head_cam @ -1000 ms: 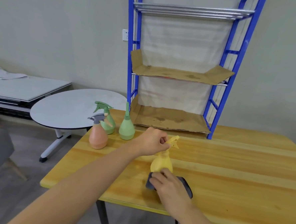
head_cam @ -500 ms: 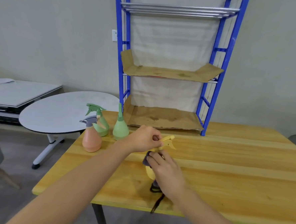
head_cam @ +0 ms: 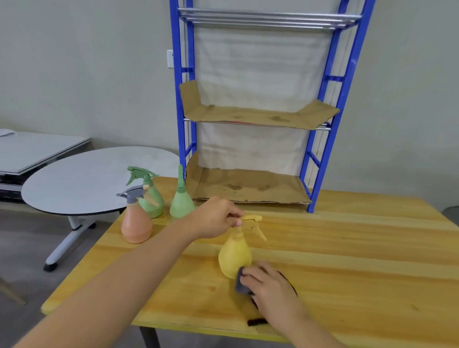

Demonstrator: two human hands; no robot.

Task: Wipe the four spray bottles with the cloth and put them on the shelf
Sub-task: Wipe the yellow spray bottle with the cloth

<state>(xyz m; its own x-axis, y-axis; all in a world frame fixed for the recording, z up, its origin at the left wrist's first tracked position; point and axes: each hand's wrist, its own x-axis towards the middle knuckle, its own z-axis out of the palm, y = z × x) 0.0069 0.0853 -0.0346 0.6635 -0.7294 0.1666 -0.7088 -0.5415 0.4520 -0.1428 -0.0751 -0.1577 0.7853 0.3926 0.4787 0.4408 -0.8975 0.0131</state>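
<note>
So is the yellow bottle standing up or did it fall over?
Standing up. The yellow bottle has its base on the table and its nozzle on top, gripped by the left hand.

yellow varnished wood worktop [head_cam: 352,262]: smooth, slight sheen | blue painted metal shelf [head_cam: 330,131]: glossy frame, bare silvery top bars, creased stained brown cardboard liners [head_cam: 253,116] | yellow pear-shaped plastic spray bottle [head_cam: 235,255]: matt | dark grey cloth [head_cam: 241,285]: soft, matt

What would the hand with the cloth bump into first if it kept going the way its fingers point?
The right hand would meet the yellow bottle first; its cloth already seems to touch it.
</note>
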